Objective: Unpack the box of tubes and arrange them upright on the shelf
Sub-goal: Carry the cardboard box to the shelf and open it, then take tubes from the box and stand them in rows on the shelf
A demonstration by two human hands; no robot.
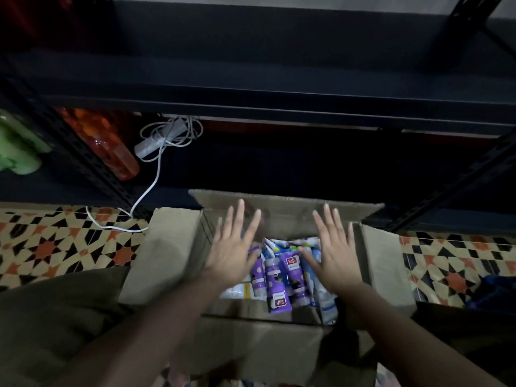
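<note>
The cardboard box (268,347) sits flaps-wide on the tiled floor (55,241) before the dark shelf (279,107), so the left hand (231,255) and right hand (335,258), both released and flat-fingered, hover over the jumbled purple tubes (279,275) inside, seemingly about to reach in.

Readable print: the brand "Safi" only, on tubes in the cardboard box (279,350).
It stands white on a red patch on one purple tube (293,270) at frame centre, and upside down on another purple tube (276,286) just left of it; smaller print is too blurred.
</note>
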